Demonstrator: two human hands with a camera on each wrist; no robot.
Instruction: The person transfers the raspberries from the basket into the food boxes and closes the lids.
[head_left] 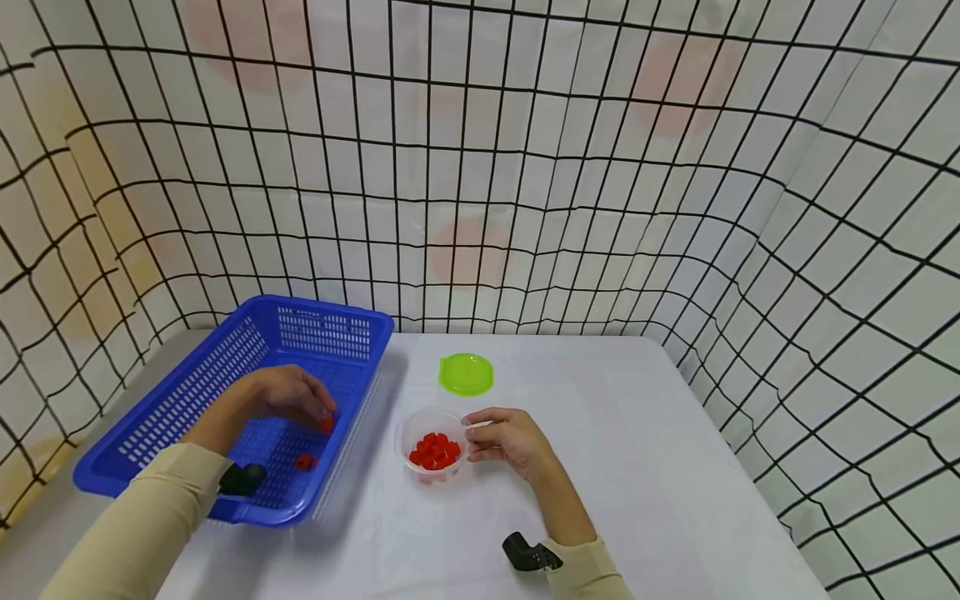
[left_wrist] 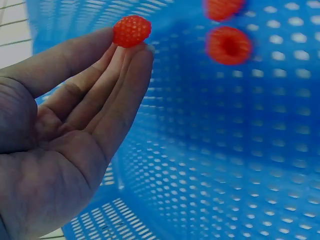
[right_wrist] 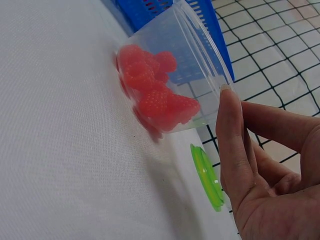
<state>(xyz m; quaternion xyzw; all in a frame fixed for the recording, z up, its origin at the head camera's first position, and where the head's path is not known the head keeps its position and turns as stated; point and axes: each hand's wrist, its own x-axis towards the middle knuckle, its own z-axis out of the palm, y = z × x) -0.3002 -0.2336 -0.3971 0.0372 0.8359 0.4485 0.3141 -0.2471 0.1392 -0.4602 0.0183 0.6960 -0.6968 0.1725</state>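
Note:
My left hand (head_left: 288, 393) is inside the blue basket (head_left: 174, 398), pinching a red raspberry (left_wrist: 132, 31) between thumb and fingertips. Near it in the basket lie more raspberries; one, a hollow raspberry (left_wrist: 229, 46), shows its opening in the left wrist view. To the right of the basket, a clear plastic tub (head_left: 405, 433) stands on the table with several raspberries (head_left: 435, 451) in its bottom. My right hand (head_left: 513, 442) holds the tub's rim at its right side with thumb and fingertips, its other fingers partly hidden in the right wrist view.
A green lid (head_left: 467, 374) lies flat on the white table (head_left: 600, 467) behind the tub. Black netting (head_left: 525, 200) over white sheeting encloses the back and both sides. The basket's raised walls surround my left hand.

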